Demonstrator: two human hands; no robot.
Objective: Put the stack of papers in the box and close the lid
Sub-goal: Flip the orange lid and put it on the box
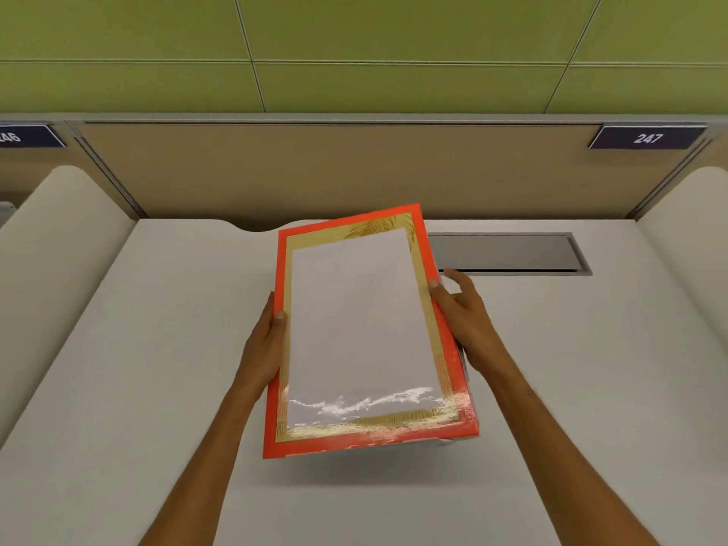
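A flat orange-red box point(335, 443) with a gold inner border is lifted a little off the white desk point(157, 348), its shadow lying beneath it. A pale white rectangle point(354, 329) fills its top face, with glossy glare near the front edge; I cannot tell whether this is paper or a window in the lid. My left hand point(264, 340) grips the box's left long side, thumb on top. My right hand point(461, 309) holds the right long side, fingers spread under and beside it. A grey sliver shows under the box's near right corner.
A grey cable slot point(504, 254) is set into the desk behind the right hand. A tan partition point(354, 171) closes the back, with a plate reading 247 point(648, 137) at the right. Rounded white dividers point(59, 230) flank the desk.
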